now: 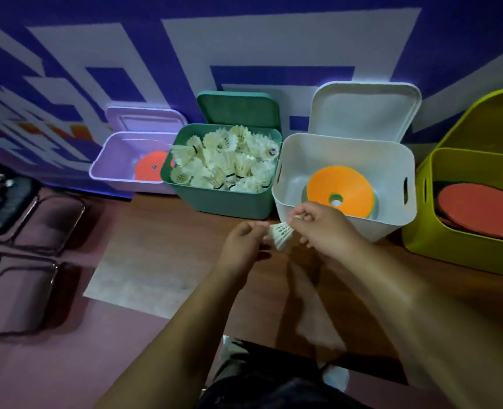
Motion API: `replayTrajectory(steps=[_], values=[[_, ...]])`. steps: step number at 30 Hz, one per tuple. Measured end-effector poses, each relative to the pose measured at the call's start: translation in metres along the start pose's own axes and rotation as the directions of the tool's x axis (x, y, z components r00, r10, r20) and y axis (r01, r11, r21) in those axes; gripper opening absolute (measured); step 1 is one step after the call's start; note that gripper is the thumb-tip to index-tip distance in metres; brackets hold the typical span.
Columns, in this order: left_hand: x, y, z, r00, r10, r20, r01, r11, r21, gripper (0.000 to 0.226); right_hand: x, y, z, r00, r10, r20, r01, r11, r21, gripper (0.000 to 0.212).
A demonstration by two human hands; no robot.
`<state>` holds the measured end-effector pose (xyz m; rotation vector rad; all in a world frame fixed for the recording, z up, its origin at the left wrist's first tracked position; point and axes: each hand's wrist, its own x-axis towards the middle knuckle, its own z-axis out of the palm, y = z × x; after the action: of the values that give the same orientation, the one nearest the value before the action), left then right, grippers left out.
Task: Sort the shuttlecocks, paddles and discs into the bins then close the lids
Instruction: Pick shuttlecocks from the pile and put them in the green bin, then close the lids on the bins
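Four open bins stand along the wall. The green bin is heaped with white shuttlecocks. In the white bin lies a stack of orange discs. The lilac bin holds an orange-red disc. The yellow-green bin contains red paddles. In front of the white bin my right hand pinches a white shuttlecock by its cork end. My left hand touches the shuttlecock's feathers with its fingertips.
All four lids lean back against the purple-and-white wall: lilac, green, white, yellow-green. Dark chairs stand at the left. The bins sit on a wooden floor; my legs and shoes show at the bottom.
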<state>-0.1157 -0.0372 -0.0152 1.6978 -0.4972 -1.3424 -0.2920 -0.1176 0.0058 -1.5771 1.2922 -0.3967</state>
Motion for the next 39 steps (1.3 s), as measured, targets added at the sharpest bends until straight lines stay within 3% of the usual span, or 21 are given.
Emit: replayTrajectory(steps=[6,11,17,19,21,24,30,39], values=[[0.024,0.066,-0.075,0.946,0.290,-0.145,-0.285,0.957,0.060,0.038,0.039,-0.088,0.035,0.991,-0.105,0.079,0.103,0.994,0.026,0.015],[0.065,0.113,-0.136,0.851,0.486,-0.199,-0.414,0.854,0.314,0.039,0.073,-0.128,0.069,0.996,-0.083,0.039,0.081,0.996,0.046,0.032],[0.124,0.155,-0.174,0.804,0.594,-0.033,-0.453,0.646,0.614,0.039,0.107,-0.156,0.103,0.996,-0.002,-0.089,0.006,0.999,0.040,0.028],[0.144,0.157,-0.177,0.823,0.553,0.128,-0.463,0.524,0.714,0.055,0.114,-0.162,0.113,0.993,0.022,-0.114,-0.016,0.999,0.047,0.028],[0.160,0.154,-0.181,0.845,0.466,0.260,-0.485,0.467,0.739,0.067,0.117,-0.168,0.122,0.990,0.042,-0.135,-0.035,0.998,0.049,0.026],[0.174,0.148,-0.191,0.863,0.423,0.278,-0.486,0.541,0.687,0.067,0.121,-0.176,0.133,0.985,0.080,-0.151,-0.072,0.996,0.058,0.023],[0.177,0.135,-0.215,0.888,0.447,0.112,-0.439,0.748,0.497,0.058,0.137,-0.183,0.143,0.983,0.111,-0.149,-0.105,0.993,0.048,0.021],[0.147,0.124,-0.251,0.909,0.414,-0.042,-0.323,0.768,0.553,0.021,0.159,-0.193,0.175,0.995,0.023,-0.094,-0.005,0.983,0.182,0.025]])
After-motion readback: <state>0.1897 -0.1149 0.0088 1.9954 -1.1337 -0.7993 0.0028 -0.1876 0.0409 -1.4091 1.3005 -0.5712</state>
